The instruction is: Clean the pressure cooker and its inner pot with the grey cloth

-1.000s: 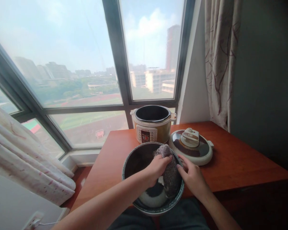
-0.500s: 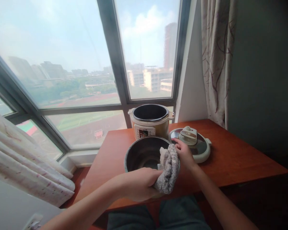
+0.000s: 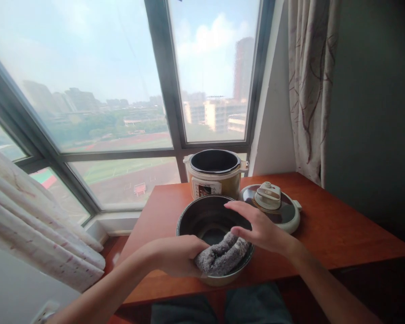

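Low centre of frame: left hand (image 3: 178, 256) closed around a grey cloth (image 3: 222, 258) draped over the near rim of the dark inner pot (image 3: 202, 216), pressing it there to wipe, right hand (image 3: 259, 227) spread open, fingers loose, hovering above, gripping nothing.

We can read no text; the panel (image 3: 203, 189) on the front of the cooker (image 3: 216, 177) bears print too small to make out.
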